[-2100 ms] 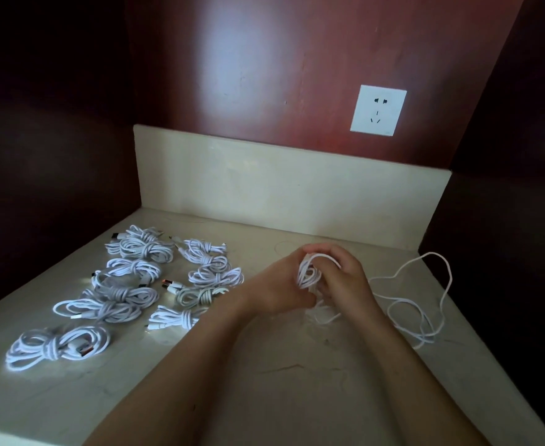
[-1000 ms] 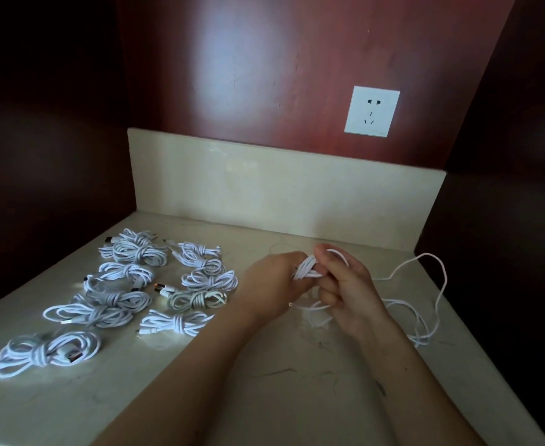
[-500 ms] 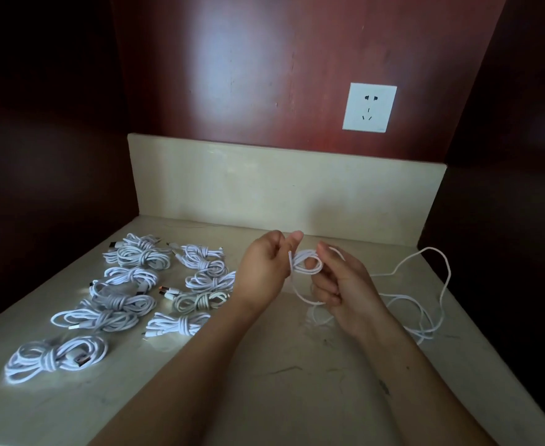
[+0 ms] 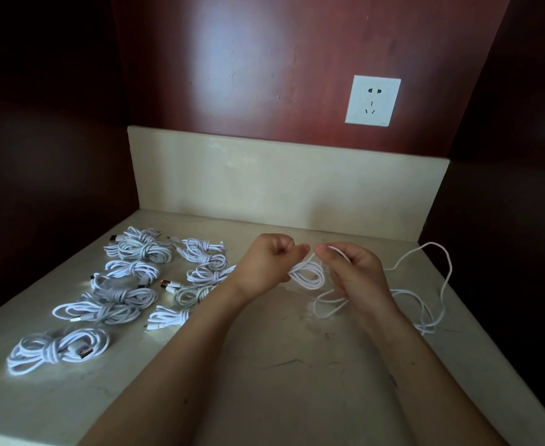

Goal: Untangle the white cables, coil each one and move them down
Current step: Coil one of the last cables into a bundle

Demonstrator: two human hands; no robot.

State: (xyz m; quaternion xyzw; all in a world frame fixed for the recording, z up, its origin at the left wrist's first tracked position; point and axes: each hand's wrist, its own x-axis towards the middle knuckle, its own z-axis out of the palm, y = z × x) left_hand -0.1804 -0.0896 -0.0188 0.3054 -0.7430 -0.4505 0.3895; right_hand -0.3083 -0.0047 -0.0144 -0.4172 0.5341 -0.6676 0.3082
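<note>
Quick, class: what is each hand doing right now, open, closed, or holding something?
Left hand: grips the small cable coil.
Right hand: pinches the same cable coil.

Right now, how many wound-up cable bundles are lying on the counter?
11 bundles, roughly: six in the outer row, five in the row beside the left hand. Some overlap, so I may be off. The held cable isn't counted.
</note>
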